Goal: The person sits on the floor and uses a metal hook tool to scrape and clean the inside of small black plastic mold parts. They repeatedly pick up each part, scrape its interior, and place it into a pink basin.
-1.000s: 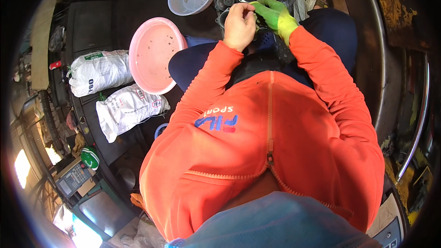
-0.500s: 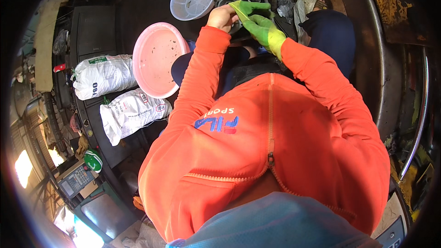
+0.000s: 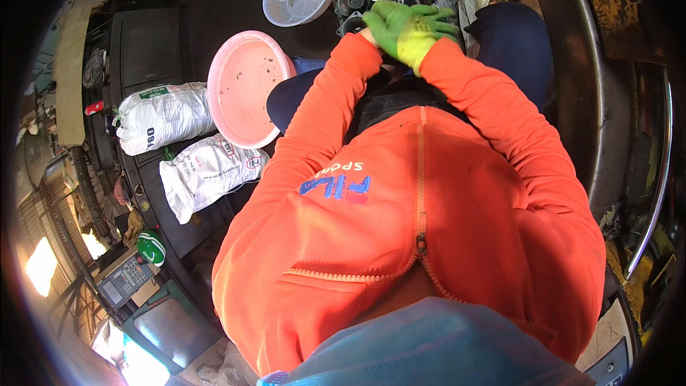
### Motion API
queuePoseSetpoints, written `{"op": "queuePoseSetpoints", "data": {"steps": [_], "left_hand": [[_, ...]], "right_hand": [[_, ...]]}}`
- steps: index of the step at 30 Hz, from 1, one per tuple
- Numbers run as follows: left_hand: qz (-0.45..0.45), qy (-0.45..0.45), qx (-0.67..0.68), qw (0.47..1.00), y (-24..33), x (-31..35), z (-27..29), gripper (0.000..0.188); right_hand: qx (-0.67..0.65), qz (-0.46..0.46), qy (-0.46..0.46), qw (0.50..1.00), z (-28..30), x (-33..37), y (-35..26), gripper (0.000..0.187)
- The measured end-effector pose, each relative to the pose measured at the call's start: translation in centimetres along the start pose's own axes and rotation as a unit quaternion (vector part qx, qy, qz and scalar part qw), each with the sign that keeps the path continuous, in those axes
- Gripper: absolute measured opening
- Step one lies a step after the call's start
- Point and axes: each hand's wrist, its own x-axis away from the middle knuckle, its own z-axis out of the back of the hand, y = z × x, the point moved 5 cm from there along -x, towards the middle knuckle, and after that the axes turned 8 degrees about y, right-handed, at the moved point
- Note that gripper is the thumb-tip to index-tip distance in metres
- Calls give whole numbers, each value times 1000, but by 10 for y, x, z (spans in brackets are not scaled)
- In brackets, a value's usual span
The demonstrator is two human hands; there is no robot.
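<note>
Three black, round-mouthed parts (image 3: 351,1) are seen just beyond and to the left of the right hand (image 3: 401,27), which is clad in a green-and-yellow glove (image 3: 413,41) and held with its fingers spread apart. The left hand (image 3: 368,35) is mostly hidden by that glove (whether anything is gripped by it cannot be told). Farther left, a pale bowl (image 3: 294,0) and a pink basin (image 3: 237,113) are set down.

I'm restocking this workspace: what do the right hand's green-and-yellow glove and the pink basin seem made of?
The glove looks like matte, flexible fabric, since it bends softly; its green areas may be rubber-coated. The pink basin looks like smooth plastic: even colour, rounded rim.
</note>
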Motion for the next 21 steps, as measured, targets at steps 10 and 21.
{"op": "queuePoseSetpoints", "data": {"steps": [10, 21], "left_hand": [[50, 131, 189, 972, 11, -26, 48, 43], [121, 73, 816, 561, 53, -30, 33, 43]], "right_hand": [[8, 90, 66, 994, -12, -1, -7, 33], [33, 45, -7, 998, -15, -4, -15, 30]]}}
